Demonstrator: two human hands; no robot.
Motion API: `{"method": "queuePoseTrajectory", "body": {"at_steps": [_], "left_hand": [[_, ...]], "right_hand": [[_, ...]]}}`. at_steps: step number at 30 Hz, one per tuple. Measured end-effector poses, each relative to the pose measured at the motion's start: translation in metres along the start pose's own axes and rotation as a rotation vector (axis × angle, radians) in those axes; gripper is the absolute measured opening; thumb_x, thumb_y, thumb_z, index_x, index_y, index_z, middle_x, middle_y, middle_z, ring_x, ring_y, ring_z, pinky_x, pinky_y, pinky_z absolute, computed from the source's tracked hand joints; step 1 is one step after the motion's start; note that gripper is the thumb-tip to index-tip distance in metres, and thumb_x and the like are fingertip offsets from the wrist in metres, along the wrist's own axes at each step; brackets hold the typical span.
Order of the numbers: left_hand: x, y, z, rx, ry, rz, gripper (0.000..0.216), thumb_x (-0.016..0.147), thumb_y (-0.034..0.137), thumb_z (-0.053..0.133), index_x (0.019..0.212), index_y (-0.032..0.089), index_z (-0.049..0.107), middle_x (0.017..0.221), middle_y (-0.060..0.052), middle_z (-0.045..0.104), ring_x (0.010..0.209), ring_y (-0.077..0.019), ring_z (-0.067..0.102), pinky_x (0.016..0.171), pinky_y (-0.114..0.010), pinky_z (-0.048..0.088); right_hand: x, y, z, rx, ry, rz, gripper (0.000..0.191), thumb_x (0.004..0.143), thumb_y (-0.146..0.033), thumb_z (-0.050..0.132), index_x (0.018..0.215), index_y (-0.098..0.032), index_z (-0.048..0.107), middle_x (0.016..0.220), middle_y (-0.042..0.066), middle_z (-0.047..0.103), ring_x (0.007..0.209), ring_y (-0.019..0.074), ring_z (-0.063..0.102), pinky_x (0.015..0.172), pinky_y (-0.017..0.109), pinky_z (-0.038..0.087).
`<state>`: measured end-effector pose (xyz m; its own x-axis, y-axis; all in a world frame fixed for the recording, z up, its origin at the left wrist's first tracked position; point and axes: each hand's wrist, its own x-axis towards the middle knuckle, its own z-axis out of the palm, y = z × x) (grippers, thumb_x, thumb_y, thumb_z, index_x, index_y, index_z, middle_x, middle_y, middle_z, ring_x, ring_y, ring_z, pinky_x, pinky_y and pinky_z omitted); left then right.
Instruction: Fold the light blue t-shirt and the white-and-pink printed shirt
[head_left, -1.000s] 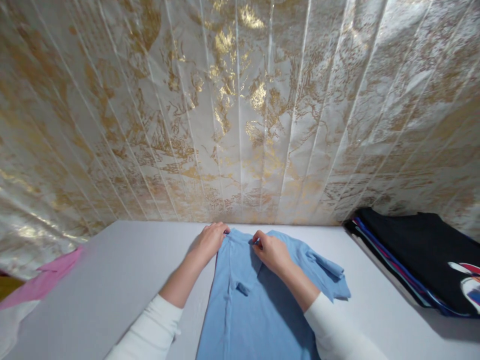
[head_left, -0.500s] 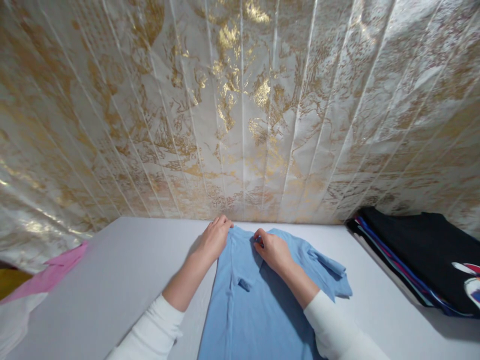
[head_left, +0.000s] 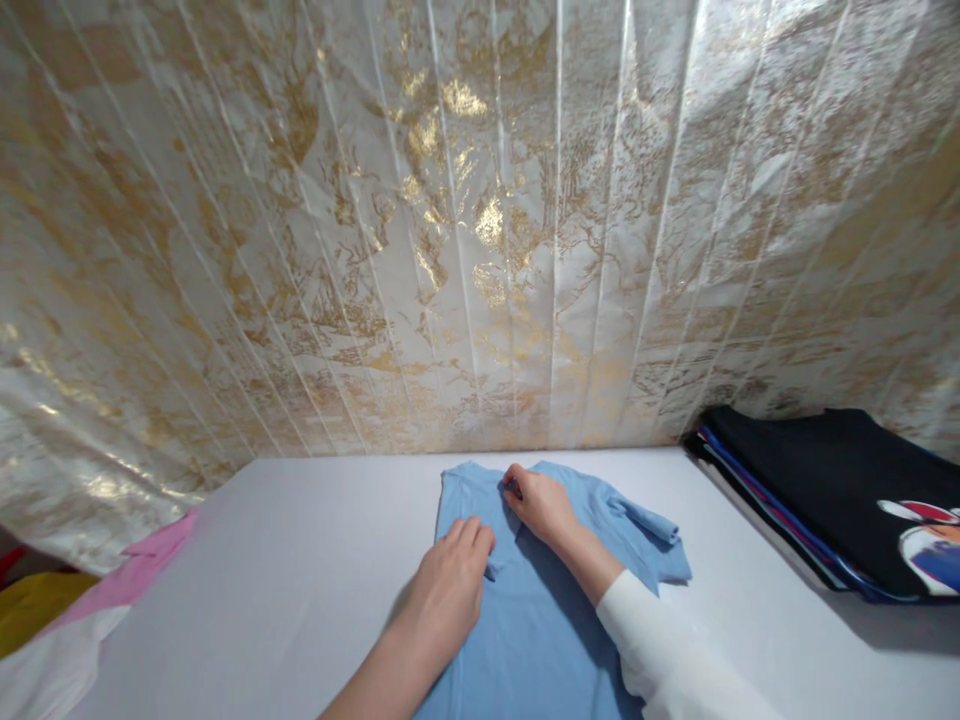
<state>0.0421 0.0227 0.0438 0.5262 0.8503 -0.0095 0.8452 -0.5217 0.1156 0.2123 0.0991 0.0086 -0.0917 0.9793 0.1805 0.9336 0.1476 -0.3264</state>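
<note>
A light blue shirt (head_left: 555, 620) lies on the white table (head_left: 285, 560), its top end toward the wall and one sleeve sticking out to the right. My left hand (head_left: 450, 580) rests flat on the folded left side of the shirt, fingers stretched out and together. My right hand (head_left: 541, 503) is closed in a pinch on the shirt's collar area near its top edge. Both arms wear white sleeves.
A stack of folded dark garments (head_left: 817, 500) with a printed top piece lies at the right by the wall. A pink cloth (head_left: 142, 570) and yellow and white fabric lie at the left edge. A gold and white curtain (head_left: 480, 230) hangs behind the table.
My left hand left the shirt's top left corner and came back toward me, landing flat on the folded left side. My right hand has kept its pinch near the collar.
</note>
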Motion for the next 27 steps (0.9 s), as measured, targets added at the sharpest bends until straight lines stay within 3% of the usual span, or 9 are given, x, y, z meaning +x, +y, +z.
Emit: {"method": "queuePoseTrajectory", "body": {"at_steps": [5,11,16,20,27], "left_hand": [[0.002,-0.001,0.005,0.034,0.03,-0.029,0.042,0.077,-0.011,0.036,0.101,0.017,0.055,0.107,-0.006,0.058,0.104,-0.0209,0.054,0.089,-0.032,0.046],[0.001,-0.006,0.009,0.022,0.072,-0.016,0.025,0.086,-0.003,0.045,0.096,0.017,0.055,0.1,-0.004,0.059,0.097,-0.0202,0.057,0.083,-0.032,0.049],[-0.002,-0.008,0.015,0.042,0.172,0.037,0.01,0.089,0.009,0.054,0.093,0.017,0.057,0.097,-0.004,0.059,0.094,-0.023,0.058,0.081,-0.037,0.051],[-0.007,-0.005,0.016,0.067,0.171,0.085,0.011,0.088,0.009,0.054,0.094,0.017,0.06,0.1,-0.006,0.059,0.095,-0.0249,0.058,0.081,-0.04,0.052],[-0.015,-0.005,0.023,-0.116,0.234,0.108,0.007,0.09,0.016,0.057,0.096,0.018,0.061,0.106,-0.006,0.06,0.099,-0.0241,0.059,0.085,-0.04,0.052]], "right_hand": [[0.001,0.001,0.0,0.012,0.012,0.002,0.021,0.088,-0.023,0.053,0.108,-0.025,0.06,0.097,0.002,0.073,0.088,0.0181,0.068,0.064,0.024,0.036],[0.002,0.002,0.001,0.025,0.01,0.01,0.021,0.087,-0.023,0.054,0.107,-0.026,0.061,0.096,0.002,0.074,0.087,0.0182,0.068,0.063,0.024,0.035],[0.001,0.002,0.0,0.036,0.019,0.006,0.02,0.087,-0.023,0.054,0.106,-0.026,0.061,0.095,0.002,0.074,0.086,0.018,0.067,0.063,0.024,0.036],[0.0,0.003,0.001,0.041,0.028,-0.002,0.02,0.088,-0.023,0.054,0.106,-0.025,0.061,0.097,0.003,0.073,0.087,0.0178,0.067,0.064,0.024,0.036],[-0.001,0.003,-0.001,0.047,0.033,-0.011,0.018,0.089,-0.022,0.054,0.106,-0.025,0.06,0.099,0.002,0.072,0.089,0.0163,0.066,0.065,0.023,0.036]]}}
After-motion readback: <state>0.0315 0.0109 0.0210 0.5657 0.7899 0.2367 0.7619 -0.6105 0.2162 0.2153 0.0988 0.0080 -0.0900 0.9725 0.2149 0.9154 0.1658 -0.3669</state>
